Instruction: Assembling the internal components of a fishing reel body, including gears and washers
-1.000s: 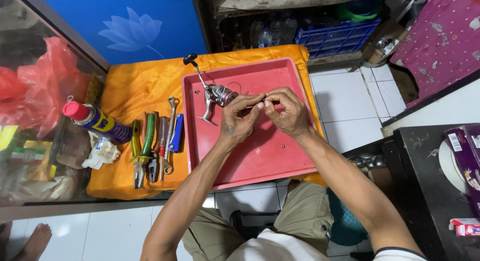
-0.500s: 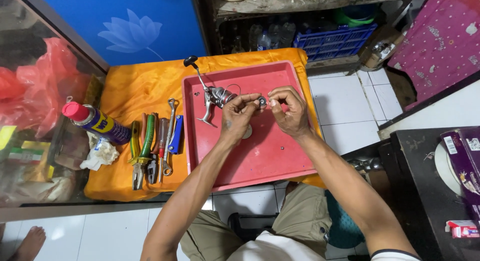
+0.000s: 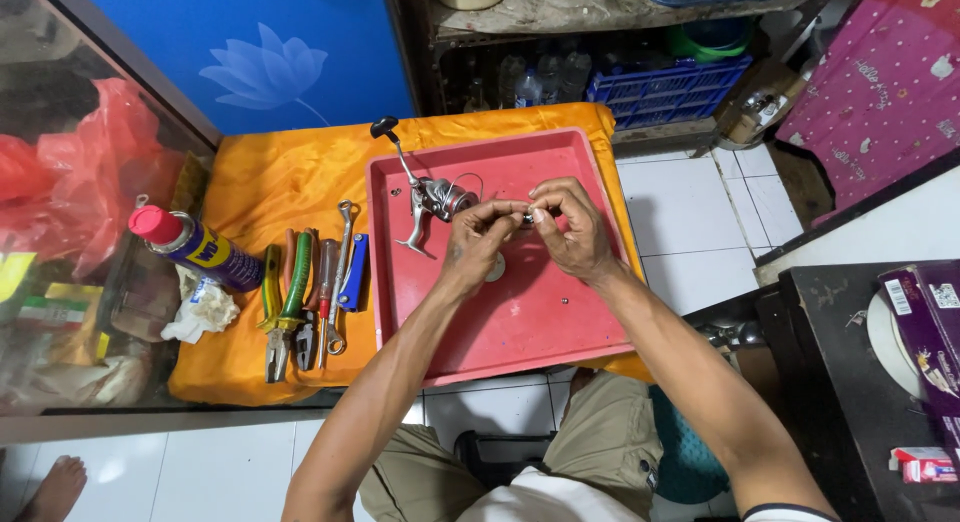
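Fishing reel (image 3: 432, 197), a silver spinning type with its crank handle pointing up-left, lies partly dismantled on a red tray (image 3: 520, 312) set on an orange cloth (image 3: 260, 182). Far left of the cloth, a capped blue spray can (image 3: 195, 247) lies beside a crumpled rag (image 3: 200, 310); next come pliers (image 3: 285, 307), a screwdriver, a wrench and a small blue tool in a row. Over the tray, the left hand (image 3: 478, 244) and right hand (image 3: 570, 227) meet, fingertips of both pinching one small metal part between them, just right of the reel. A round washer and a tiny screw lie loose on the tray, so reassembly looks unfinished.
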